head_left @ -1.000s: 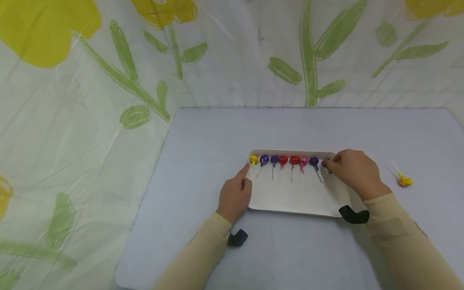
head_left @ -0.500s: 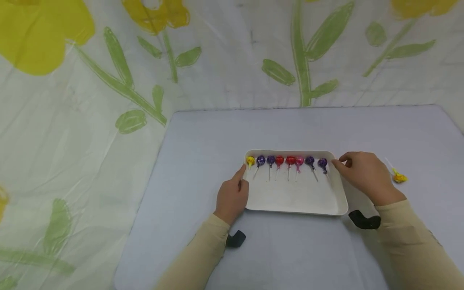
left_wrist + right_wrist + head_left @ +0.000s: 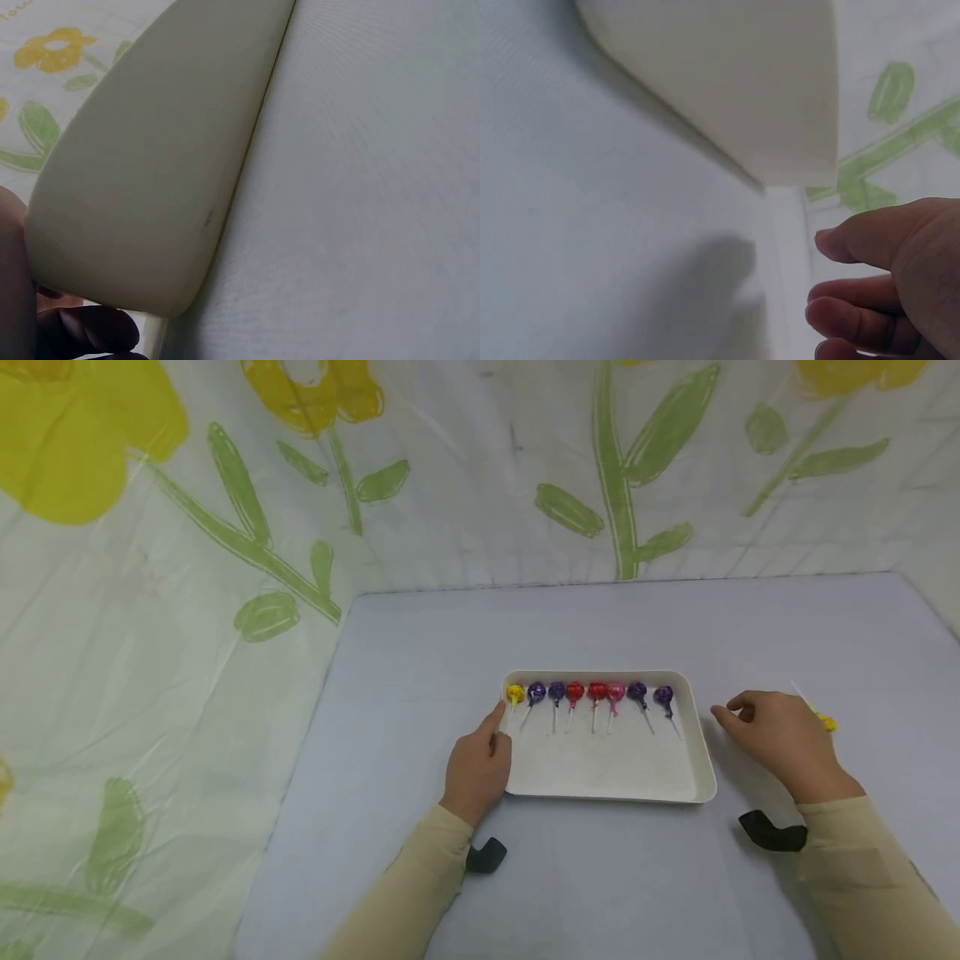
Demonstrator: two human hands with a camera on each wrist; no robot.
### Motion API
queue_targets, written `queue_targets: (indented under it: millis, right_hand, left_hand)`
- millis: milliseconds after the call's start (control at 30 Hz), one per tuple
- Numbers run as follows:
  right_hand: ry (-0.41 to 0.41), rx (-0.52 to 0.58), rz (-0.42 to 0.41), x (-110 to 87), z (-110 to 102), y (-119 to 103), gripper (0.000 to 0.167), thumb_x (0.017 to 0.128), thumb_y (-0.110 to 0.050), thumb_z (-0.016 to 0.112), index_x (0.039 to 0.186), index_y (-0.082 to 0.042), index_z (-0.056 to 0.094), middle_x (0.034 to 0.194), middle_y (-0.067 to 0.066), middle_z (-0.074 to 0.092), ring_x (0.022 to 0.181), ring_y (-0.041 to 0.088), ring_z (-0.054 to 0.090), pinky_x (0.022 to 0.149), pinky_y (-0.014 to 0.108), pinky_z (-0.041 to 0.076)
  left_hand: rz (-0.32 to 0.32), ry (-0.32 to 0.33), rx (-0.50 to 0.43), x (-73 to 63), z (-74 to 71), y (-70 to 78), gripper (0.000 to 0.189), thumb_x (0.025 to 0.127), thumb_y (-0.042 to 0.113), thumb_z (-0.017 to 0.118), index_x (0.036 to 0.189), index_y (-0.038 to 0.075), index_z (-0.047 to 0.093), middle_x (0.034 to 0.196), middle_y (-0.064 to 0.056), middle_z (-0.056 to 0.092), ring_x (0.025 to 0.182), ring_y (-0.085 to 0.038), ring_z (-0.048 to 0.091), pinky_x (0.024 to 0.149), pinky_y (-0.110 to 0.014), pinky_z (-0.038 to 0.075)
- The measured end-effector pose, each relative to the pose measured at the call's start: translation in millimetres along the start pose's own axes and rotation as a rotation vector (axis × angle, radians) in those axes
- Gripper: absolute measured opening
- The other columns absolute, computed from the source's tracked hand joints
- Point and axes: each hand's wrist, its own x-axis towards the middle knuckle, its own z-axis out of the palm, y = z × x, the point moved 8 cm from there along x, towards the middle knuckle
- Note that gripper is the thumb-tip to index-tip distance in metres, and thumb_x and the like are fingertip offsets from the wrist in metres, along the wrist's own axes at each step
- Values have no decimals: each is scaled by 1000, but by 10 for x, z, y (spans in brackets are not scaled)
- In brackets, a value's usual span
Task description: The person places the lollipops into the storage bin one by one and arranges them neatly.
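The white tray (image 3: 603, 768) lies on the table with a row of lollipops along its far side. They are yellow (image 3: 515, 692), purple, red and pink, sticks pointing toward me. My left hand (image 3: 477, 772) holds the tray's left edge, index finger stretched along the outside; in the left wrist view its fingertips (image 3: 97, 328) sit right by the tray's corner. Just off the tray's right side hovers my right hand (image 3: 783, 742), thumb and fingers loosely bent with a gap between them and nothing held. A yellow-wrapped lollipop (image 3: 827, 722) on the table is partly hidden behind the right hand.
A pale sheet covers the table (image 3: 420, 643). Behind it and on the left hangs a white curtain (image 3: 465, 510) with yellow flowers and green leaves. Black wrist mounts (image 3: 772, 832) stick out from both sleeves.
My right hand has let go of the rightmost purple lollipop in the tray and moved right, off the tray toward the loose yellow one. The left hand keeps its place at the tray's edge.
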Motion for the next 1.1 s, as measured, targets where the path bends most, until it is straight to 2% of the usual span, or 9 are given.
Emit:
queue_targets:
  millis: [233, 467, 700, 933, 1100]
  right_hand:
    - [11, 4, 35, -112, 16, 200, 47, 100, -41, 65, 112, 3, 75, 99, 22, 73, 86, 35, 66, 60, 36, 45]
    - [21, 13, 57, -192, -1, 326, 43, 99, -38, 64, 116, 1, 73, 102, 19, 73, 91, 38, 65, 62, 34, 42]
    - [4, 0, 108, -246, -105, 524, 47, 101, -37, 63, 122, 5, 68, 111, 26, 70, 96, 43, 64, 63, 41, 45]
    - [94, 4, 126, -283, -171, 647, 41, 98, -26, 66, 120, 8, 68, 115, 33, 60, 103, 50, 58, 73, 58, 47]
    - [157, 8, 175, -333, -208, 696, 42, 97, -19, 65, 126, 11, 61, 124, 38, 44, 105, 54, 50, 67, 57, 45]
  left_hand:
    - [13, 9, -4, -7, -13, 6, 54, 101, 17, 48, 154, 12, 55, 55, 10, 31, 50, -7, 24, 47, -27, 24]
    - [-3, 4, -16, -15, -25, -13, 54, 101, 17, 47, 154, 13, 55, 55, 10, 30, 50, -7, 23, 47, -27, 23]
    - [5, 1, -24, 3, 1, 6, 54, 101, 17, 47, 154, 13, 55, 55, 10, 30, 50, -7, 23, 48, -27, 23]
    - [6, 8, -22, 7, 1, -9, 53, 101, 17, 47, 154, 13, 55, 55, 10, 31, 49, -7, 24, 47, -26, 23]
    - [3, 4, -27, 10, 15, -17, 54, 101, 17, 47, 154, 14, 55, 55, 10, 31, 50, -7, 23, 47, -26, 23]
